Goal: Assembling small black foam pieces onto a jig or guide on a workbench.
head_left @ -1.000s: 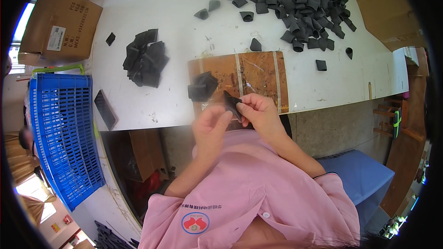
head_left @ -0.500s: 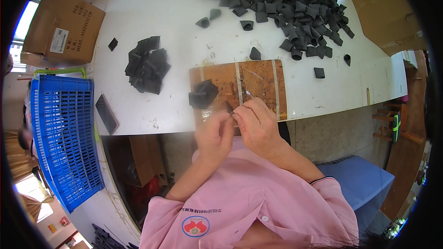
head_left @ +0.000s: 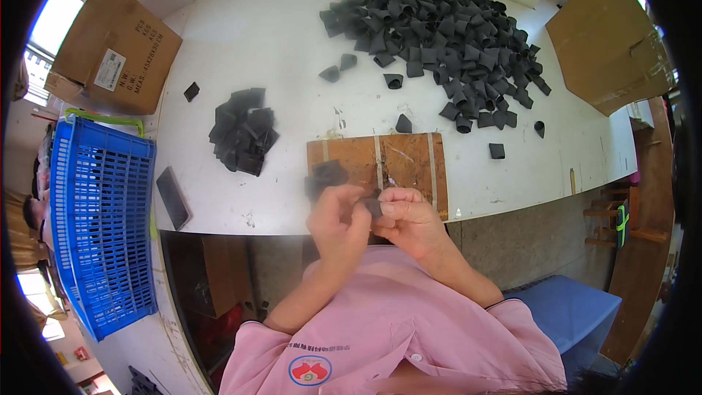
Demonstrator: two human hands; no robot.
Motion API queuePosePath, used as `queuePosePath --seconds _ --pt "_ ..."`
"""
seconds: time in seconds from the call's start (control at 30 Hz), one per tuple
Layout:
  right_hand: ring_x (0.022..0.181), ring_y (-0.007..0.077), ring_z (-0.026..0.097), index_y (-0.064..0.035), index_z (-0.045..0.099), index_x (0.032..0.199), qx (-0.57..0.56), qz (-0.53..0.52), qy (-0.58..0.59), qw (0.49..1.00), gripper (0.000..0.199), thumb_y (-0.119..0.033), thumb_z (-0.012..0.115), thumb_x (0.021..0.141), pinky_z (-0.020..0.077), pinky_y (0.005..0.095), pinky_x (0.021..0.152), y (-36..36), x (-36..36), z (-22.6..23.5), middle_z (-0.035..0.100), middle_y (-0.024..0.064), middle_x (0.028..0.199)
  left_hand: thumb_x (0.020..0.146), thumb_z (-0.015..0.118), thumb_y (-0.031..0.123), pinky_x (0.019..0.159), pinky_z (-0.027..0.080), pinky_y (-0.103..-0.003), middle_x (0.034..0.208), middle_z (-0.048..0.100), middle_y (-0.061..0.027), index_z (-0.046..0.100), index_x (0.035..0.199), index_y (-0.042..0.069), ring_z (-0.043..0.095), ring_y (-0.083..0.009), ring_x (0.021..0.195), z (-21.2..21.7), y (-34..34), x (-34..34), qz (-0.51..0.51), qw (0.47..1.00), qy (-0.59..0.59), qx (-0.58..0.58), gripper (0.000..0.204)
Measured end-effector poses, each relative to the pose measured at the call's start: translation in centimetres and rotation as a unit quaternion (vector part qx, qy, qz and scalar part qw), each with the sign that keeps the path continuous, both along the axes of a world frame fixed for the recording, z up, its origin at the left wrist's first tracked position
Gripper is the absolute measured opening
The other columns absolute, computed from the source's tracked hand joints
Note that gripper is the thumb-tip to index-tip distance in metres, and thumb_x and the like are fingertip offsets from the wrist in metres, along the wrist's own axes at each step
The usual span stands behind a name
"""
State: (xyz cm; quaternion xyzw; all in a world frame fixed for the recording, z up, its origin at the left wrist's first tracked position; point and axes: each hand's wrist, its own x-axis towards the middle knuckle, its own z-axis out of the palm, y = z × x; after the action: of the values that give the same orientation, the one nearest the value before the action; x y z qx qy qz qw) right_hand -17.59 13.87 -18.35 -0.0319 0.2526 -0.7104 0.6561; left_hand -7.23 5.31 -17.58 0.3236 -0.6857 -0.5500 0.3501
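Note:
In front of my chest, at the near edge of the brown board [head_left: 417, 164], both hands meet on a small black piece [head_left: 374, 208] of sheet material. It looks bent or folded, but the fingers partly cover it. My left hand [head_left: 336, 221] pinches its left side, and my right hand [head_left: 414, 225] grips the right side between thumb and fingers. Just beyond my left hand, a few flat black pieces [head_left: 326, 175] lie on the board's left part. A small shiny item [head_left: 390, 181] rests on the board beyond my right hand, too small to name.
Flat black pieces [head_left: 245, 135] form a pile at left; a larger heap of curled black loops [head_left: 446, 40] lies far right. A dark phone-like slab [head_left: 173, 197] sits near the table's left edge. Around stand cardboard boxes [head_left: 121, 44], a blue crate [head_left: 110, 227] and a blue stool [head_left: 567, 314].
The view has shifted, so the table sits lower in the picture. My hands now hold the black piece up where it shows more; my right hand's fingers have moved round it.

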Motion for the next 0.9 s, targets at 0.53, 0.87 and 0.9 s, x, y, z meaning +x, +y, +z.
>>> queuePosePath --seconds 0.53,0.87,0.9 --pt "0.052 0.004 0.037 -0.0044 0.052 0.074 0.023 0.005 0.367 0.93 0.021 -0.02 0.051 0.088 0.03 0.018 0.047 -3.7 -4.0 3.3 0.045 -0.0039 0.062 0.083 0.05 0.002 0.037 0.03 -0.017 0.084 0.057 -0.0081 0.049 0.106 -0.002 0.034 -0.0032 0.042 2.8 -2.9 -1.1 -0.118 0.849 0.213 0.47 0.023" --pt "0.068 0.0209 0.053 -0.0013 0.055 0.091 0.004 -0.274 0.792 0.546 0.035 -0.016 0.072 0.064 0.0449 0.0298 0.051 -2.6 -1.0 4.9 0.052 0.008 0.083 0.072 0.058 -0.004 0.071 0.044 -0.027 0.087 0.059 -0.0081 0.06 0.085 0.001 0.055 -0.0172 0.082 3.6 -4.2 -2.6 -0.128 0.976 0.138 -0.111 0.014" --pt "0.068 0.0209 0.053 -0.0013 0.055 0.091 0.007 -0.276 0.791 0.546 0.035 -0.016 0.072 0.064 0.0449 0.0298 0.051 -2.7 -1.0 5.1 0.052 0.008 0.083 0.073 0.057 -0.004 0.069 0.044 -0.028 0.085 0.059 -0.0069 0.06 0.082 0.001 0.055 -0.0159 0.081 3.5 -3.9 -2.5 -0.1 0.979 0.163 -0.07 0.011"
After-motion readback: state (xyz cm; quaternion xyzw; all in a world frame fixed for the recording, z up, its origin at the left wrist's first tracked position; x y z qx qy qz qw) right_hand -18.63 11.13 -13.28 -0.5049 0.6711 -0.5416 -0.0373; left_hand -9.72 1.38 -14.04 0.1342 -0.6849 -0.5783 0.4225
